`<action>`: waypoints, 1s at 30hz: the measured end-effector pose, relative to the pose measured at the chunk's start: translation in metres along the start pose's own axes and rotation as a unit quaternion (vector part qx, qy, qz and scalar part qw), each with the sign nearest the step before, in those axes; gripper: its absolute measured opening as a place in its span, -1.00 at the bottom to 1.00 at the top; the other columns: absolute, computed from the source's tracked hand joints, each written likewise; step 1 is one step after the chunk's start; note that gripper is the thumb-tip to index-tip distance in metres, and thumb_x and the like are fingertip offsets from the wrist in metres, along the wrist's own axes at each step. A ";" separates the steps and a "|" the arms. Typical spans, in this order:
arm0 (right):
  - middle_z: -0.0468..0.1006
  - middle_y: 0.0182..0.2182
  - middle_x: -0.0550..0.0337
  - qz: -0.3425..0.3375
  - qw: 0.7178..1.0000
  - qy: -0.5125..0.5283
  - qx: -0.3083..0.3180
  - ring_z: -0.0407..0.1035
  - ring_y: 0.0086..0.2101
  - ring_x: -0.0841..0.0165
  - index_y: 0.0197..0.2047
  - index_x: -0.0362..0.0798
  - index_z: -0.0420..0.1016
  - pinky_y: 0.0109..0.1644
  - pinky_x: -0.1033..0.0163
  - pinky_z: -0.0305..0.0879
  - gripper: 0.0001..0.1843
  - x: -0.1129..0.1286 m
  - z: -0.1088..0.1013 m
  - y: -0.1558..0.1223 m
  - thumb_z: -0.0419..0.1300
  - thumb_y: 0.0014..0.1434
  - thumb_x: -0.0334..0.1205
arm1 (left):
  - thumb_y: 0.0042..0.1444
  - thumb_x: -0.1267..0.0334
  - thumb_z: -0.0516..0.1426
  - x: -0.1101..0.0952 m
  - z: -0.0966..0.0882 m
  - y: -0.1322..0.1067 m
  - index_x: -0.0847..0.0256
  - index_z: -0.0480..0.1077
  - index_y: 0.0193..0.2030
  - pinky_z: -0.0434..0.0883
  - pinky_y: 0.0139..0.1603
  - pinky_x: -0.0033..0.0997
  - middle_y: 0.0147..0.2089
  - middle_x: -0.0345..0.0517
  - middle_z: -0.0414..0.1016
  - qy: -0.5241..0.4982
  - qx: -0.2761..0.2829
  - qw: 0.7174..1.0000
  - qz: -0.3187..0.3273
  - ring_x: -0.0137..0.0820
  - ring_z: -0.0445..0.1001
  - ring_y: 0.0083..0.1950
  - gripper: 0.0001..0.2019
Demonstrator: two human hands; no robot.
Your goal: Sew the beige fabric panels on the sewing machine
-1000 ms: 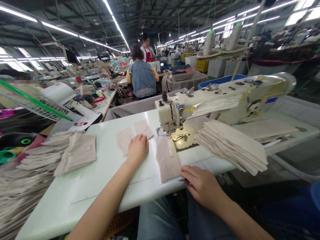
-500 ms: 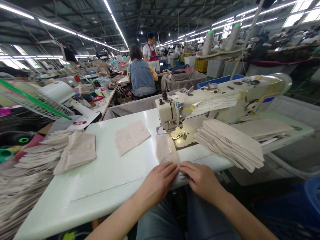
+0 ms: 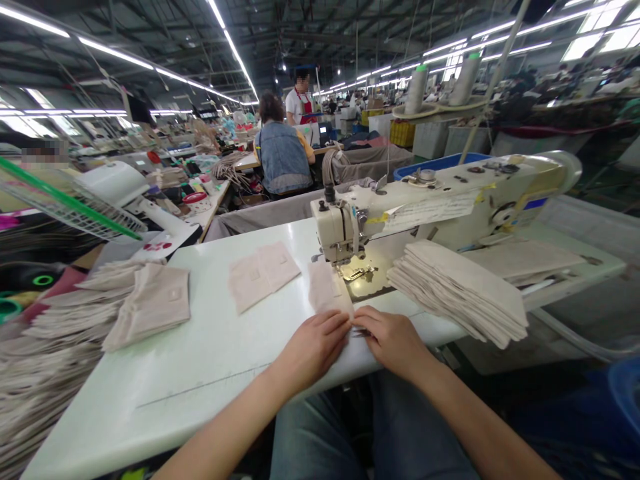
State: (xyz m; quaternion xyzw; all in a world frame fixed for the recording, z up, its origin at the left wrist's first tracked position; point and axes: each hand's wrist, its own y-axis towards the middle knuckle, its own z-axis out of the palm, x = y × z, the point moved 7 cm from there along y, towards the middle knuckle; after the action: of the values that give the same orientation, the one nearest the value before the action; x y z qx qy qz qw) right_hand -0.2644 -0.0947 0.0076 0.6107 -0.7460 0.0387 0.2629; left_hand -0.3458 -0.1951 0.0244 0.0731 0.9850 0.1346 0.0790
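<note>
A beige fabric piece (image 3: 324,287) with a small tab lies at the sewing machine (image 3: 345,233), its far end by the presser foot. My left hand (image 3: 320,343) is closed on the near edge of this piece, fingers together and pressed down. Close against it, my right hand (image 3: 393,340) pinches the same edge at the near right corner. Left of the machine, another beige piece (image 3: 264,275) lies flat on the pale table (image 3: 210,353). The fingertips of both hands almost meet.
Right of the needle area sits a stack of beige fabric pieces (image 3: 460,287). More folded pieces (image 3: 155,303) and a large heap (image 3: 55,373) line the left edge. Thread cones (image 3: 416,90) stand behind the machine. A person in a denim vest (image 3: 283,153) sits ahead.
Both hands have moved slightly forward with the fabric piece, whose far end is now nearer the presser foot. The other pieces lie as before.
</note>
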 end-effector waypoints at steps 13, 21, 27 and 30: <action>0.63 -0.12 0.14 0.023 0.968 -0.053 -0.246 0.55 -0.18 0.30 -0.11 -0.02 0.52 -0.11 0.26 0.40 -0.82 -0.008 -0.078 -0.027 0.08 0.37 -0.29 | 0.40 0.28 -0.02 0.027 -0.002 0.015 0.28 0.43 0.16 0.52 0.18 -0.11 0.13 0.07 0.52 -0.005 -0.012 1.000 -0.001 -0.18 0.48 0.15 -0.69; 0.64 -0.10 0.19 0.146 0.901 -0.235 -0.335 0.55 -0.23 0.28 -0.09 0.02 0.56 -0.32 0.24 0.32 -0.76 -0.037 -0.149 -0.069 0.09 0.35 -0.12 | 0.39 0.28 0.00 0.045 -0.001 0.023 0.28 0.42 0.16 0.51 0.18 -0.09 0.13 0.09 0.52 -0.004 -0.013 1.000 -0.012 -0.17 0.48 0.16 -0.69; 0.62 -0.11 0.14 0.216 0.904 -0.230 -0.288 0.49 -0.38 0.28 -0.19 0.02 0.58 -0.39 0.18 0.26 -0.65 -0.065 -0.152 -0.078 0.04 0.34 0.01 | 0.37 0.28 0.01 0.056 -0.003 0.029 0.26 0.43 0.14 0.50 0.17 -0.11 0.11 0.09 0.53 -0.003 -0.020 1.000 -0.022 -0.17 0.49 0.15 -0.70; 0.62 -0.15 0.17 0.232 0.905 -0.220 -0.279 0.48 -0.38 0.28 -0.25 0.02 0.55 -0.37 0.19 0.26 -0.63 -0.070 -0.150 -0.078 -0.01 0.34 0.01 | 0.38 0.25 0.01 0.061 -0.004 0.033 0.29 0.45 0.11 0.51 0.16 -0.12 0.10 0.11 0.54 -0.001 -0.023 0.999 -0.028 -0.17 0.50 0.13 -0.70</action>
State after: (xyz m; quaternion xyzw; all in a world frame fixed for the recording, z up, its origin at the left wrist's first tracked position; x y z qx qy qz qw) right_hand -0.1323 0.0049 0.0854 0.3147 -0.8858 -0.2465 0.2358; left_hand -0.4023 -0.1548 0.0291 0.0441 0.9832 0.1551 0.0852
